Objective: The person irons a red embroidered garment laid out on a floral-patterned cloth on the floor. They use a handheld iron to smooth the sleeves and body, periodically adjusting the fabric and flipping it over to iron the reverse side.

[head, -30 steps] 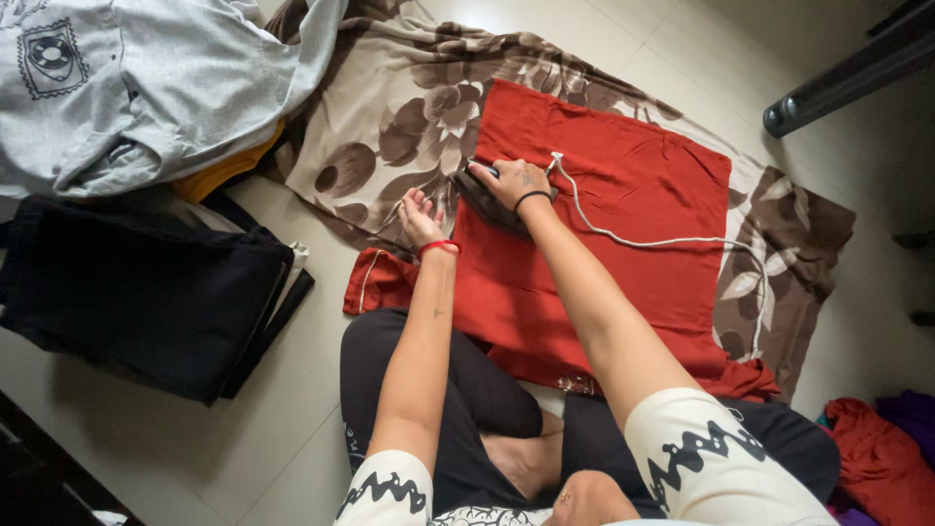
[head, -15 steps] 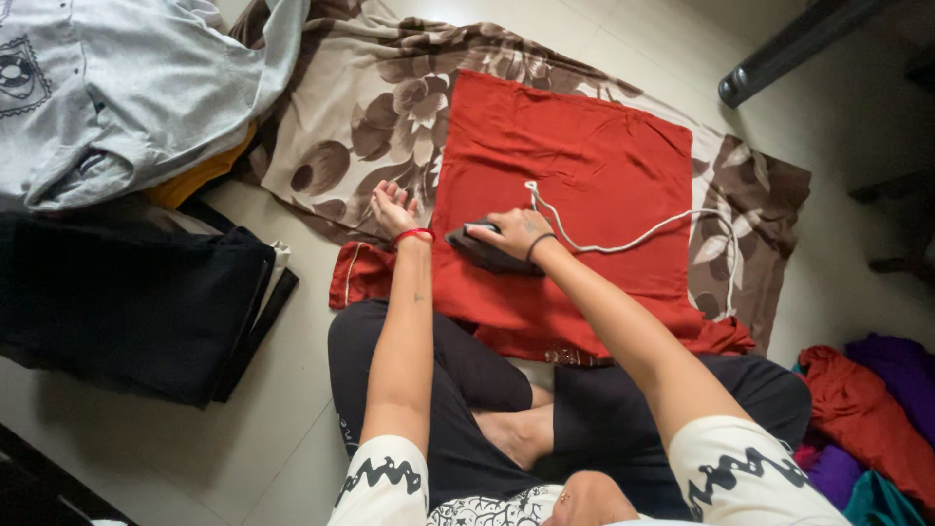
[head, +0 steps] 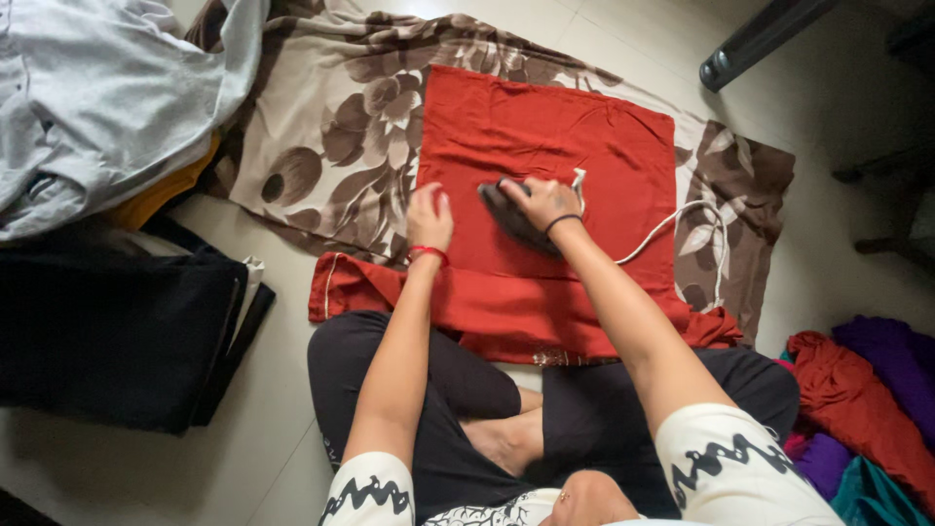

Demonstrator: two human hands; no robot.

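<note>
Gripping the dark iron (head: 511, 216), the right hand (head: 542, 202) is closing over its handle at the red cloth's (head: 555, 136) middle; the left hand (head: 430, 216) is pressing flat on the cloth's left edge.

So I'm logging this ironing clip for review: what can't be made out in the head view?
- Iron: mostly covered by the right hand; its soleplate is unseen.
- White cord: runs off behind the red cloth; no plug visible.
- Grey garment: cut off by the left edge.
- Coloured clothes: cut off at right.
</note>
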